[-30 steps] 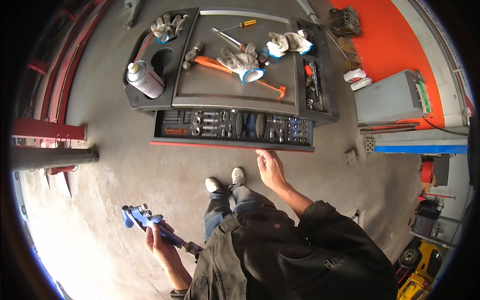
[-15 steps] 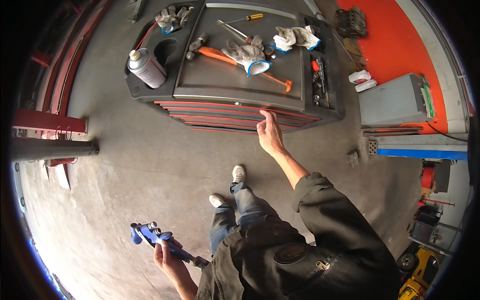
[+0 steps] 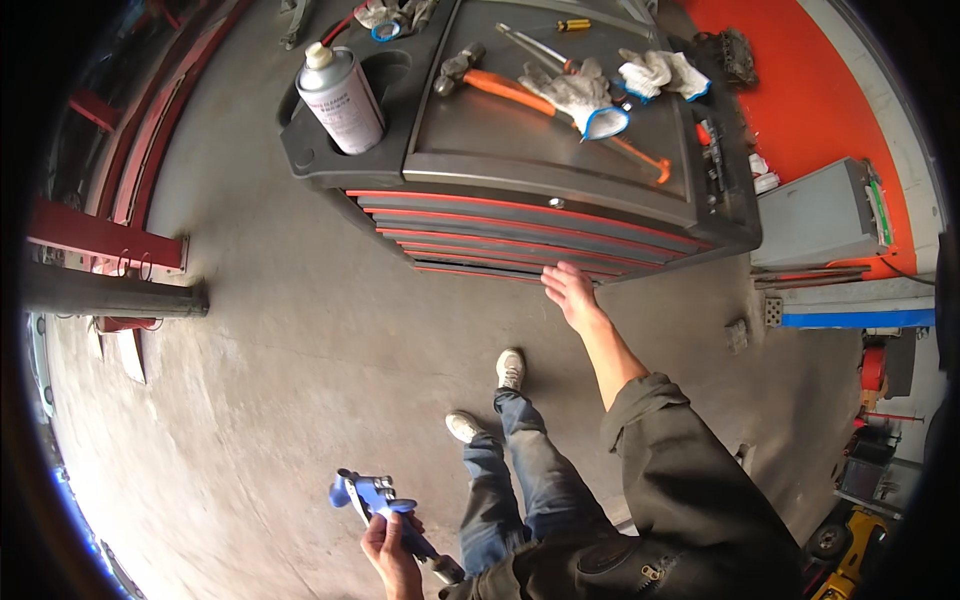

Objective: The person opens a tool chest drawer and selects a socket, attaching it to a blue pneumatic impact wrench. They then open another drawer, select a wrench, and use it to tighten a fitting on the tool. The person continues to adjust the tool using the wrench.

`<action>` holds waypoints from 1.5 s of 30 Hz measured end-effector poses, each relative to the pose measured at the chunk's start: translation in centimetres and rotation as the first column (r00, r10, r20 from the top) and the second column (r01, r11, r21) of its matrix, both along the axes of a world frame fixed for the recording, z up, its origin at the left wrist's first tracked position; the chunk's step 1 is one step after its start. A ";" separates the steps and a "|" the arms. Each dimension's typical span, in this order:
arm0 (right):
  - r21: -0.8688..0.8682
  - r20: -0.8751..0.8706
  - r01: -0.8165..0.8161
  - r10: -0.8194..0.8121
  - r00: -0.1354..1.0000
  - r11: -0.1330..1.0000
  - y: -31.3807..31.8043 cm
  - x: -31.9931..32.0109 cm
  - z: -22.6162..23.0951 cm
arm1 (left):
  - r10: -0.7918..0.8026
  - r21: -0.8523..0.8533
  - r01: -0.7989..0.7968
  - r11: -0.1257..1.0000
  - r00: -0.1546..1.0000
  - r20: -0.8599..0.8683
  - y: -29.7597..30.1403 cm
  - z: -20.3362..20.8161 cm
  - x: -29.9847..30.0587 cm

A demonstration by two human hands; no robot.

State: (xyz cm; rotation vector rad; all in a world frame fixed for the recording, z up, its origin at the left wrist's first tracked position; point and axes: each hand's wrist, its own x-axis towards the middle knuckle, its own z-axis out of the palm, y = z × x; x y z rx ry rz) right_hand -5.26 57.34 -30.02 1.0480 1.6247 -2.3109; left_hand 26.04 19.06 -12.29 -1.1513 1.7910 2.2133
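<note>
My right hand (image 3: 572, 293) has dropped to the lower drawers (image 3: 490, 254), fingers loosely extended and free; I cannot tell whether they touch. My left hand (image 3: 393, 552) grips the blue tool (image 3: 371, 494), which juts past its fingers. Beyond the right hand, a hammer (image 3: 512, 90) and gloves (image 3: 575, 95) lie on the chest (image 3: 475, 138).

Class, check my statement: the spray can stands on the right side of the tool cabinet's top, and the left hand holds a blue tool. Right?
Not quite: the head view shows the spray can on the left side of the tool cabinet's top. The left hand does hold a blue tool.
</note>
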 end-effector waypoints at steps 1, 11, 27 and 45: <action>-0.156 -0.018 0.119 -0.124 0.992 0.981 -1.1 -1.0 -0.7 | -0.012 -0.021 0.013 1.000 1.000 0.027 0.0 -0.5 0.2; -0.438 -0.180 0.258 -0.366 0.913 0.861 -4.9 -5.8 -2.9 | -0.052 0.007 0.051 0.999 0.978 0.203 -3.4 -3.5 3.4; -0.482 -0.422 0.197 -0.423 0.802 0.854 -7.1 -7.2 1.3 | -0.096 -0.023 0.101 0.995 0.985 0.146 -5.5 -5.9 4.4; -0.095 -0.290 0.249 -0.266 0.919 0.964 -13.5 11.7 1.4 | -0.086 0.001 0.087 0.996 0.981 0.174 -3.4 -7.1 -0.6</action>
